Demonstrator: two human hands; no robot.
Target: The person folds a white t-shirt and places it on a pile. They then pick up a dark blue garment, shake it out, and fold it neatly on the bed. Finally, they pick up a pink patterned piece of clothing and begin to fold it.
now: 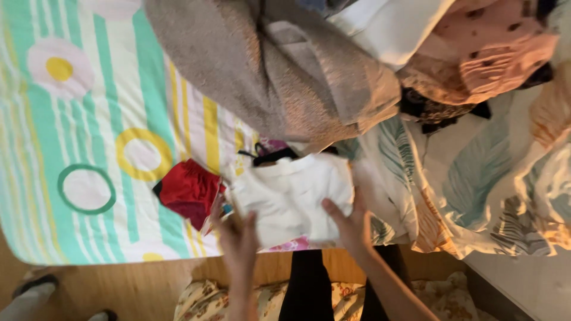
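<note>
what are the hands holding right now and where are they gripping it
Both hands hold a folded white garment: the left hand at its lower left corner, the right hand at its lower right edge.

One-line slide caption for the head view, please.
Both hands, left and right, grip a folded white garment on a striped bedsheet.

Single head view, looking steeply down, close over bed (89, 119) edge; floor strip below.

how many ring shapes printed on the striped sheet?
2 full rings on the striped sheet: a yellow ring and a green ring below-left of it. Clothes may hide more.
</note>
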